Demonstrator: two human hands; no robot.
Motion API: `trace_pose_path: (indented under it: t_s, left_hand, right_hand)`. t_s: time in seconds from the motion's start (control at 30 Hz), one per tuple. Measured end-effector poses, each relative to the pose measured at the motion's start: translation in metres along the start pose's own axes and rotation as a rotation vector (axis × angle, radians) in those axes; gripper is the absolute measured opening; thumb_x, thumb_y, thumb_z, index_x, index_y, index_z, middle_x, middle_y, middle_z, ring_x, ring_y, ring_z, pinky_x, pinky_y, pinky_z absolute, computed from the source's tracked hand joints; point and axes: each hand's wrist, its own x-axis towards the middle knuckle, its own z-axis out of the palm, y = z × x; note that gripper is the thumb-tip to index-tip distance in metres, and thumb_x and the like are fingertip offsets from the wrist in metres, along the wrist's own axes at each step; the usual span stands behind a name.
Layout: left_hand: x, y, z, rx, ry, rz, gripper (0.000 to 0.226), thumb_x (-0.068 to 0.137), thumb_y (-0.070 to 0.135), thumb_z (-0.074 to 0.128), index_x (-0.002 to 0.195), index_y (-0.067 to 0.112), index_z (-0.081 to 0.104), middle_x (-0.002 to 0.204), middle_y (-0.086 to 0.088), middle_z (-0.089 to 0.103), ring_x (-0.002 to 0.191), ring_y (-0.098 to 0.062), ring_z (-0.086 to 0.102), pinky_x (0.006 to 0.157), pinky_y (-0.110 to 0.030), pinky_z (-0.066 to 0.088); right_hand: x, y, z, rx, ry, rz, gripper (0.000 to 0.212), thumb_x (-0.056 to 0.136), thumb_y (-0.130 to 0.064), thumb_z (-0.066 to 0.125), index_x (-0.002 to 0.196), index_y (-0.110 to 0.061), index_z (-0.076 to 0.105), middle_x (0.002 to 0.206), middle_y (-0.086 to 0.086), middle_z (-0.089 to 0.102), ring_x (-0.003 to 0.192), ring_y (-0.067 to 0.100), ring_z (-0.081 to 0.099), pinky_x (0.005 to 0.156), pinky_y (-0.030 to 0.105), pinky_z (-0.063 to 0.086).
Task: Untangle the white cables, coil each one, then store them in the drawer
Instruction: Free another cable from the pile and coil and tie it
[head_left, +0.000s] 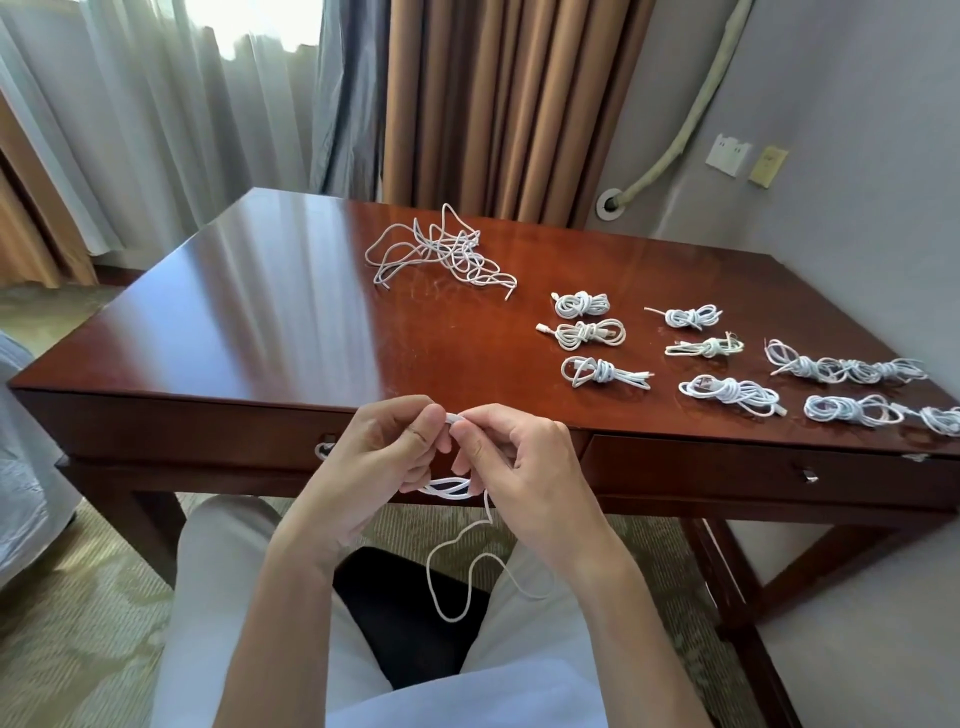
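My left hand (387, 457) and my right hand (511, 457) meet in front of the desk's near edge, both pinching one white cable (451, 491). A few loops of it hang between my fingers, and its loose tail (452, 571) dangles down over my lap. A tangled heap of white cables (441, 252) lies at the back middle of the desk. Several coiled and knotted cables (589, 332) lie in rows on the right half. The desk's left drawer (208, 431) and right drawer (753, 473) are both closed.
The dark red wooden desk (260, 312) stands against a grey wall on the right, with curtains behind it. A black chair seat (410, 623) shows between my legs. Carpet covers the floor.
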Motion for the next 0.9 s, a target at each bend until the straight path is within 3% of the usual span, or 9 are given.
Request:
trace_pose_path:
  t_s: [0.13, 0.23, 0.37, 0.47, 0.57, 0.63, 0.77, 0.9]
  left_hand:
    - [-0.001, 0.001, -0.004, 0.072, 0.011, 0.019, 0.03, 0.094, 0.027, 0.056, 0.08, 0.003, 0.068, 0.06, -0.027, 0.034, 0.052, -0.021, 0.021, 0.049, -0.033, 0.021]
    - [-0.003, 0.001, -0.01, 0.146, 0.095, 0.031, 0.022, 0.095, 0.024, 0.066, 0.084, 0.007, 0.075, 0.051, -0.013, 0.038, 0.044, -0.017, 0.029, 0.045, -0.025, 0.027]
    - [-0.002, 0.002, -0.004, 0.268, 0.282, 0.131, 0.031, 0.1, 0.01, 0.059, 0.077, 0.02, 0.077, 0.05, 0.004, 0.048, 0.044, -0.012, 0.037, 0.047, -0.024, 0.031]
    - [0.004, 0.004, 0.011, 0.255, 0.481, 0.181, 0.032, 0.102, 0.005, 0.054, 0.076, 0.017, 0.068, 0.048, 0.016, 0.051, 0.044, 0.0, 0.043, 0.05, -0.016, 0.035]
    - [0.007, 0.003, 0.014, 0.051, 0.621, 0.182, 0.03, 0.104, 0.012, 0.051, 0.077, 0.011, 0.063, 0.045, 0.014, 0.039, 0.04, -0.004, 0.029, 0.043, -0.02, 0.029]
    - [0.006, 0.002, 0.012, -0.086, 0.66, 0.189, 0.031, 0.106, 0.014, 0.048, 0.077, 0.008, 0.06, 0.045, 0.012, 0.032, 0.041, -0.006, 0.021, 0.042, -0.02, 0.022]
    - [0.007, 0.003, 0.013, -0.259, 0.673, 0.222, 0.03, 0.107, 0.014, 0.044, 0.08, 0.005, 0.053, 0.047, 0.014, 0.034, 0.042, -0.005, 0.017, 0.041, -0.02, 0.018]
    - [0.01, 0.003, 0.018, -0.452, 0.637, 0.208, 0.032, 0.107, 0.02, 0.042, 0.079, 0.008, 0.052, 0.051, 0.006, 0.022, 0.041, -0.005, 0.015, 0.039, -0.02, 0.018]
  right_hand:
    - [0.001, 0.001, 0.005, -0.061, 0.044, -0.042, 0.018, 0.104, -0.026, 0.059, 0.109, -0.019, 0.074, 0.077, -0.007, 0.071, 0.061, 0.013, 0.069, 0.064, 0.031, 0.057]
    - [0.002, 0.001, 0.01, 0.003, 0.044, -0.002, 0.017, 0.102, -0.025, 0.063, 0.112, -0.021, 0.076, 0.076, -0.007, 0.072, 0.061, 0.011, 0.069, 0.062, 0.021, 0.054]
    - [0.007, -0.003, 0.015, 0.098, 0.05, 0.016, 0.024, 0.1, -0.02, 0.066, 0.121, -0.03, 0.074, 0.083, -0.011, 0.075, 0.066, 0.009, 0.067, 0.069, 0.024, 0.057]
    - [0.01, -0.007, 0.022, 0.176, 0.069, -0.003, 0.03, 0.099, -0.02, 0.068, 0.128, -0.026, 0.071, 0.101, -0.016, 0.076, 0.09, 0.0, 0.071, 0.086, 0.023, 0.056]
    - [0.011, -0.005, 0.024, 0.167, 0.007, 0.064, 0.05, 0.091, -0.039, 0.075, 0.138, -0.029, 0.061, 0.117, -0.017, 0.07, 0.113, -0.001, 0.065, 0.096, 0.023, 0.053]
    - [0.01, -0.004, 0.023, 0.105, -0.034, 0.137, 0.057, 0.085, -0.045, 0.079, 0.137, -0.031, 0.059, 0.112, -0.018, 0.07, 0.109, -0.004, 0.065, 0.089, 0.018, 0.053]
    - [0.009, -0.002, 0.027, 0.19, -0.036, 0.15, 0.026, 0.085, -0.046, 0.076, 0.1, -0.024, 0.074, 0.088, -0.003, 0.078, 0.081, 0.007, 0.074, 0.081, 0.027, 0.059]
    - [0.011, -0.002, 0.03, 0.393, 0.111, 0.149, 0.033, 0.085, -0.039, 0.074, 0.099, -0.009, 0.077, 0.081, -0.005, 0.077, 0.07, 0.005, 0.069, 0.072, 0.016, 0.052]
